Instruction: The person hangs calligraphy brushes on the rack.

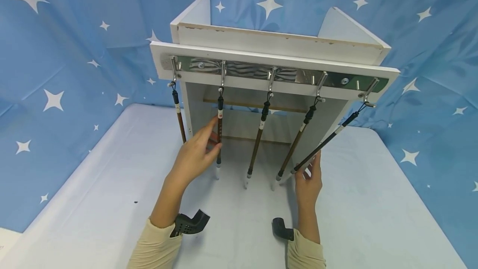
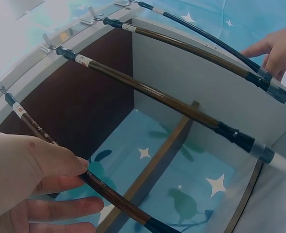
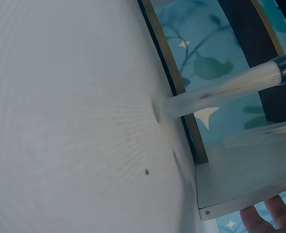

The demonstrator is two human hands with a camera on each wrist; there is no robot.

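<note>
Several calligraphy brushes hang by loops from hooks on a white wooden stand (image 1: 276,45). My left hand (image 1: 198,150) is at the second brush from the left (image 1: 219,130). In the left wrist view its thumb (image 2: 60,158) touches or nearly touches the dark shaft, the other fingers extended beside it. My right hand (image 1: 309,184) is near the lower end of the rightmost brush (image 1: 325,142), which hangs aslant. In the right wrist view only its fingers (image 3: 254,221) show at the edge, apart from each other; contact is unclear. Translucent caps (image 3: 196,101) cover the brush tips.
A metal hook rail (image 1: 239,69) runs along the stand's front. The stand's side panel (image 1: 321,115) is close to my right hand. White cloth (image 1: 112,186) covers the table, with a small dark speck (image 1: 136,202) at left. A blue star-patterned curtain (image 1: 74,53) hangs behind.
</note>
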